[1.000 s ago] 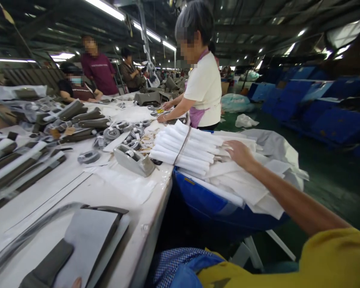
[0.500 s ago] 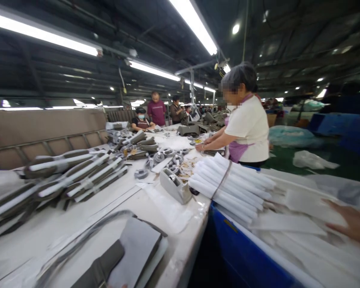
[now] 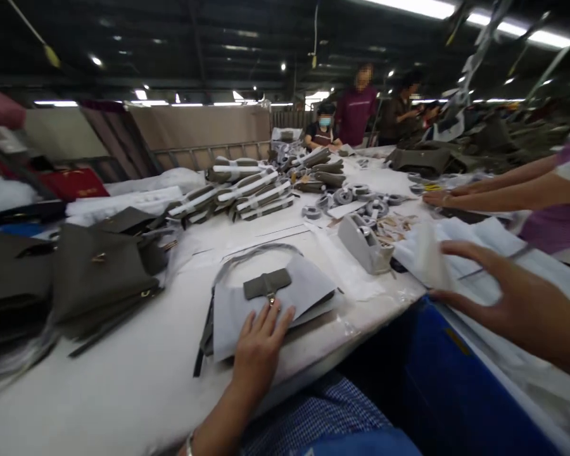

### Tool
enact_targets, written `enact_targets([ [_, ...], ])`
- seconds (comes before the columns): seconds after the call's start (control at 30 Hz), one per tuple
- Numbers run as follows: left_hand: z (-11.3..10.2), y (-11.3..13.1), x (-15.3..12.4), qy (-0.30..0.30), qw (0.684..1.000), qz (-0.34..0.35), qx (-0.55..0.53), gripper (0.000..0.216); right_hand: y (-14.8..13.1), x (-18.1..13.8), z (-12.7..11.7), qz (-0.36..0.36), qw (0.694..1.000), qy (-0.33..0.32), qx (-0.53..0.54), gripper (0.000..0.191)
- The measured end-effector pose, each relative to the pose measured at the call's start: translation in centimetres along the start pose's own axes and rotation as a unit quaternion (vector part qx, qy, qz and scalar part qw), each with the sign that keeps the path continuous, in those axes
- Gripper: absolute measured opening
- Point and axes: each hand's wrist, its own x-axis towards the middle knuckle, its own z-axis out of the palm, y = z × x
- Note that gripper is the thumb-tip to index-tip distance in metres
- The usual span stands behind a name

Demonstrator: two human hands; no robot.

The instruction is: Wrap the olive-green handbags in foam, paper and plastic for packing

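My left hand (image 3: pixel 260 345) lies flat, fingers apart, on the near edge of a grey bag (image 3: pixel 270 297) with a darker grey strap tab and clasp, flat on the white table (image 3: pixel 123 380). My right hand (image 3: pixel 513 304) reaches out over a blue bin (image 3: pixel 432 373) at the table's right side. Its thumb and fingers pinch a blurred white sheet (image 3: pixel 427 258) lifted off the pile of white sheets (image 3: pixel 484 240) in the bin.
A grey tape dispenser (image 3: pixel 363 244) stands beyond the bag, with tape rolls (image 3: pixel 361 202) behind it. Olive handbags (image 3: pixel 99 272) lie at the left, wrapped bags (image 3: pixel 247 190) further back. A co-worker's arms (image 3: pixel 494 187) reach in from the right. Other people stand at the far end.
The view has swung left and down onto the table. My left hand has come into view on the grey bag. My right hand has lifted a white sheet from the pile.
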Motion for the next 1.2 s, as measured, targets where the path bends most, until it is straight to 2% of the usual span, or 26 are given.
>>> enact_targets([
  [0.07, -0.2, 0.3, 0.1, 0.000, 1.000, -0.015, -0.010, 0.054, -6.1, 4.3, 2.8, -0.120, 0.987, -0.036, 0.101, 0.059],
  [0.17, -0.5, 0.6, 0.2, -0.009, 0.999, -0.027, -0.021, 0.052, -13.4, 9.1, 6.8, -0.262, 0.942, -0.110, 0.179, 0.053],
  [0.23, -0.7, 0.8, 0.2, -0.011, 0.999, -0.033, -0.030, 0.051, -16.4, 10.9, 9.5, -0.327, 0.913, -0.148, 0.196, 0.054],
  [0.3, -0.8, 0.9, 0.2, -0.012, 0.998, -0.043, -0.038, 0.049, -18.0, 11.5, 12.0, -0.369, 0.890, -0.174, 0.203, 0.054],
  [0.43, -0.8, 1.2, 0.2, -0.026, 0.996, -0.068, -0.050, 0.030, -18.8, 10.6, 16.1, -0.408, 0.859, -0.214, 0.224, 0.048],
  [0.57, -0.6, 1.3, 0.2, -0.022, 0.996, -0.071, -0.058, 0.025, -18.2, 9.5, 18.1, -0.396, 0.852, -0.228, 0.256, 0.048],
  [0.7, -0.3, 1.2, 0.0, -0.016, 0.996, -0.069, -0.063, 0.029, -18.0, 9.4, 18.1, -0.393, 0.854, -0.221, 0.259, 0.049],
  [0.9, -0.4, 1.2, 0.0, -0.011, 0.996, -0.064, -0.055, 0.032, -17.8, 9.3, 17.4, -0.374, 0.875, -0.199, 0.234, 0.046],
  [1.07, -0.3, 1.0, -0.2, 0.003, 0.998, -0.041, -0.052, 0.039, -17.1, 8.9, 17.8, -0.369, 0.859, -0.235, 0.265, 0.044],
  [1.2, 0.2, 0.5, -0.5, 0.046, 0.997, -0.019, -0.063, 0.041, -16.8, 8.4, 18.4, -0.350, 0.854, -0.243, 0.299, 0.044],
])
